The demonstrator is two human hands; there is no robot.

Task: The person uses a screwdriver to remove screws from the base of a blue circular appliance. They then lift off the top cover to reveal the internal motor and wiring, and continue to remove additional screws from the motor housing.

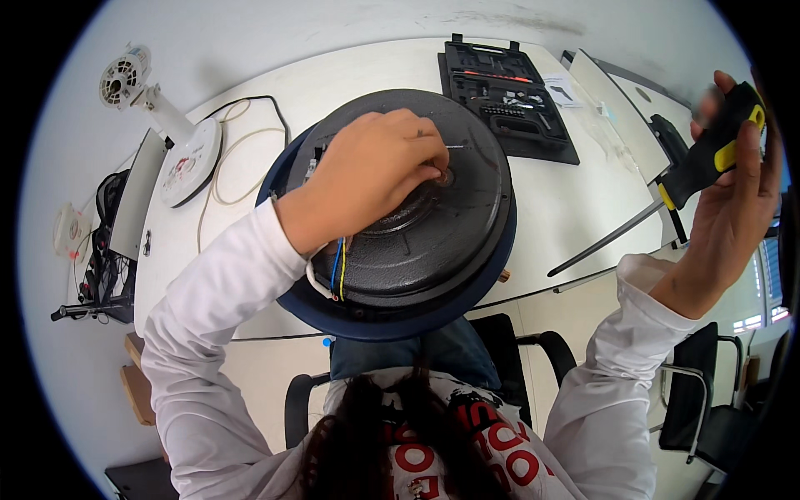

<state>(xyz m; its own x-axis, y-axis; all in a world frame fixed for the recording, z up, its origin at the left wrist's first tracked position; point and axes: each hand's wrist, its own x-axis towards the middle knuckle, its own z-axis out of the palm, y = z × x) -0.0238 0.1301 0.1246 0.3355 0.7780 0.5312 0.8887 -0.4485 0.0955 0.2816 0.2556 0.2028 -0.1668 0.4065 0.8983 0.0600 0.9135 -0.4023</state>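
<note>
A round black metal housing (467, 225), with a dark blue rim (400, 329) beneath it, overhangs the near edge of the table in front of me. My left hand (379, 171) rests over its top, thumb and fingertips pinched together at the centre, beside a small brownish spot. Whatever the fingertips hold is hidden. Blue and yellow wires (339, 267) come out below my left wrist. Raised off to the right, my right hand (737, 208) grips a screwdriver (704, 162) by its black and yellow handle. Its long shaft slopes down to the left, the tip apart from the housing.
An open black tool case (508, 100) lies at the back right of the white table (583, 196). A small white fan (190, 162) stands at the left beside a pale cable (218, 179). Black chairs (696, 392) stand at the right, past the table.
</note>
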